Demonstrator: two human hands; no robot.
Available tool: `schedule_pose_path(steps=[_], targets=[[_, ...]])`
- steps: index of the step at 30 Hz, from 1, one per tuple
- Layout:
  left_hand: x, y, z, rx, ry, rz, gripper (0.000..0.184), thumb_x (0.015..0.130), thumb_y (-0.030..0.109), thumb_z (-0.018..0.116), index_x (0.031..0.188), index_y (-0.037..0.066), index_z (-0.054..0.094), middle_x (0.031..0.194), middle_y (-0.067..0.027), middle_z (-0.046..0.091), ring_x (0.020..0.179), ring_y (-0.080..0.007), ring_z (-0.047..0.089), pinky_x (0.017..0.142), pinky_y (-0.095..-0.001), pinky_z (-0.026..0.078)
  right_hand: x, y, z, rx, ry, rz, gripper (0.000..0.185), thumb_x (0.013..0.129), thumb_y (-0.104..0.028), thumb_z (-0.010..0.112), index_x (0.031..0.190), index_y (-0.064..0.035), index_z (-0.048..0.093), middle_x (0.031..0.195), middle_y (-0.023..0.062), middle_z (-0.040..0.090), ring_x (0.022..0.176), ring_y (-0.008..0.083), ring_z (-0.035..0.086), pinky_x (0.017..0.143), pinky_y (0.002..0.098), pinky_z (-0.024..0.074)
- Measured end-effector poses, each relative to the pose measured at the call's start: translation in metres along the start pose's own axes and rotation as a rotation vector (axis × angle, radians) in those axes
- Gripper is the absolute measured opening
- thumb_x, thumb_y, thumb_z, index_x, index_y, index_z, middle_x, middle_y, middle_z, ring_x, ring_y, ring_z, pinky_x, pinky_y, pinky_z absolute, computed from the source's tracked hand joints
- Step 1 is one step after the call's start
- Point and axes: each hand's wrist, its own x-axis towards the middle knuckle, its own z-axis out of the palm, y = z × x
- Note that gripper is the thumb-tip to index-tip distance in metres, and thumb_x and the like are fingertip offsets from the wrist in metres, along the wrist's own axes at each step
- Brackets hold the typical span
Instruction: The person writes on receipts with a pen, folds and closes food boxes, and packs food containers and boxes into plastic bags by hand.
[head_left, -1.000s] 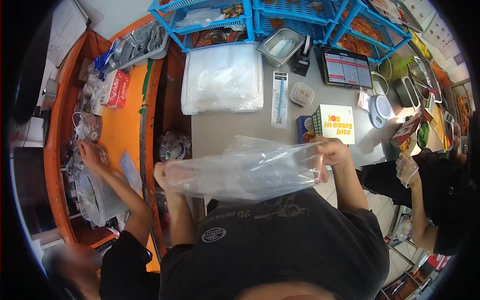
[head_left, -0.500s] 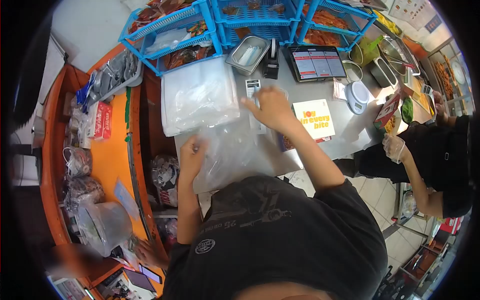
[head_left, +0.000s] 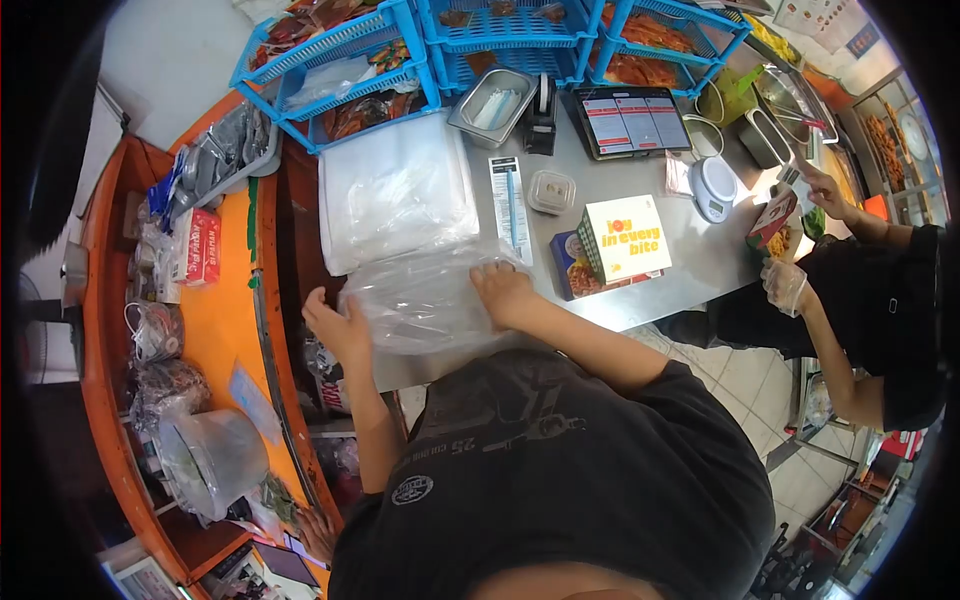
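Note:
A clear plastic bag (head_left: 420, 305) lies spread on the steel table (head_left: 690, 260), just in front of a stack of clear bags (head_left: 395, 190). My right hand (head_left: 503, 293) rests on the bag's right side with its fingers spread. At the bag's left edge is my left hand (head_left: 340, 328), fingers apart and nothing held in it. A printed strip with a blue straw (head_left: 513, 210) and a small lidded tub (head_left: 551, 192) lie beyond my right hand. To the right of them, a box with yellow lettering (head_left: 627, 240) stands by a blue box (head_left: 575, 265).
Blue racks (head_left: 510, 45), a metal container (head_left: 492, 107), a black dispenser (head_left: 541, 118) and a tablet (head_left: 632, 123) line the back. A white scale (head_left: 714, 190) sits at right, near a co-worker's gloved hand (head_left: 786, 286). An orange shelf (head_left: 225, 330) stands left; another person's hand (head_left: 318, 533) shows there.
The bag, earlier stretched between my hands in the air, now lies on the table. My right hand has come down onto it, and my left hand has shifted left.

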Motion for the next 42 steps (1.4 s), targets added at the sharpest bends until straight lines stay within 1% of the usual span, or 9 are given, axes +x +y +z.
schedule_pose_path(steps=[2, 6, 12, 20, 24, 29, 33, 38, 42], targets=[[-0.004, 0.057, 0.001, 0.094, 0.077, 0.355, 0.020, 0.074, 0.006, 0.063, 0.090, 0.001, 0.054, 0.075, -0.0100, 0.051, 0.072, -0.0294, 0.053, 0.069, -0.0357, 0.043, 0.000, 0.000, -0.003, -0.037, -0.051, 0.000, 0.091, 0.063, -0.026, 0.080, 0.136, -0.0045, 0.031, 0.130, 0.0188, 0.046, 0.117, 0.0323, 0.051, 0.089, 0.0361, 0.0488], [-0.043, 0.035, 0.049, 0.020, -1.018, 0.235, 0.054, 0.068, 0.013, 0.069, 0.118, 0.008, 0.050, 0.116, -0.0138, 0.054, 0.113, -0.0359, 0.048, 0.094, -0.0477, 0.037, -0.001, 0.003, 0.001, -0.015, -0.076, -0.023, 0.104, 0.058, -0.026, 0.082, 0.142, -0.0085, 0.024, 0.132, 0.0180, 0.044, 0.117, 0.0339, 0.051, 0.093, 0.0376, 0.0466], [-0.035, 0.028, 0.046, 0.956, -1.271, 0.198, 0.114, 0.057, 0.044, 0.081, 0.147, 0.012, 0.019, 0.156, -0.0092, 0.009, 0.141, -0.0442, 0.002, 0.108, -0.0639, -0.004, 0.015, 0.040, 0.007, 0.002, -0.049, -0.052, 0.090, 0.064, -0.025, 0.077, 0.140, -0.0103, 0.031, 0.136, 0.0138, 0.043, 0.119, 0.0325, 0.050, 0.097, 0.0402, 0.0441], [-0.029, 0.044, 0.043, 0.736, -0.956, 0.295, 0.092, 0.063, 0.035, 0.080, 0.137, 0.006, 0.036, 0.141, -0.0169, 0.039, 0.134, -0.0393, 0.028, 0.109, -0.0587, 0.013, -0.088, 0.057, -0.082, 0.905, 0.321, -0.568, 0.033, 0.084, -0.013, 0.064, 0.114, -0.0008, 0.060, 0.111, 0.0152, 0.063, 0.096, 0.0271, 0.063, 0.086, 0.0359, 0.0489], [-0.016, 0.083, 0.052, -0.160, -1.246, 0.094, 0.071, 0.075, 0.023, 0.075, 0.134, 0.005, 0.040, 0.135, -0.0166, 0.047, 0.123, -0.0311, 0.047, 0.100, -0.0435, 0.037, -0.130, 0.154, -0.089, 0.975, 1.082, -0.037, 0.027, 0.088, -0.015, 0.061, 0.110, -0.0005, 0.062, 0.099, 0.0109, 0.066, 0.087, 0.0163, 0.062, 0.075, 0.0301, 0.0508], [-0.052, 0.176, 0.089, -0.596, -1.235, 0.127, 0.067, 0.084, 0.019, 0.066, 0.139, 0.005, 0.031, 0.140, -0.0187, 0.039, 0.128, -0.0273, 0.041, 0.100, -0.0396, 0.038, -0.127, 0.203, -0.029, 0.733, 0.870, 0.327, 0.050, 0.095, -0.039, 0.050, 0.130, -0.0024, 0.049, 0.127, 0.0143, 0.054, 0.116, 0.0246, 0.051, 0.097, 0.0340, 0.0392], [-0.082, 0.198, 0.134, -0.764, -1.314, -0.161, 0.098, 0.087, 0.041, 0.063, 0.144, -0.006, -0.002, 0.148, -0.0273, 0.011, 0.139, -0.0307, 0.016, 0.113, -0.0376, 0.014, -0.132, 0.215, -0.006, 1.385, 0.824, 0.309, 0.076, 0.096, -0.058, 0.027, 0.142, 0.0023, 0.031, 0.141, 0.0157, 0.041, 0.131, 0.0253, 0.037, 0.110, 0.0334, 0.0257], [-0.114, 0.192, 0.172, -0.781, -1.319, -0.366, 0.099, 0.091, 0.037, 0.057, 0.141, -0.007, -0.017, 0.149, -0.0249, 0.004, 0.140, -0.0306, 0.011, 0.113, -0.0355, 0.013, -0.121, 0.229, 0.037, 1.644, 0.496, 0.158, 0.076, 0.096, -0.059, 0.022, 0.145, -0.0002, 0.025, 0.147, 0.0157, 0.031, 0.132, 0.0235, 0.036, 0.110, 0.0307, 0.0247], [-0.114, 0.205, 0.165, -0.836, -1.378, -0.438, 0.090, 0.093, 0.026, 0.053, 0.142, -0.003, -0.017, 0.147, -0.0211, 0.012, 0.137, -0.0278, 0.022, 0.109, -0.0349, 0.025, -0.138, 0.220, -0.013, 1.624, 0.673, 0.238, 0.067, 0.099, -0.050, 0.033, 0.144, -0.0006, 0.027, 0.145, 0.0148, 0.034, 0.129, 0.0255, 0.040, 0.107, 0.0341, 0.0300]])
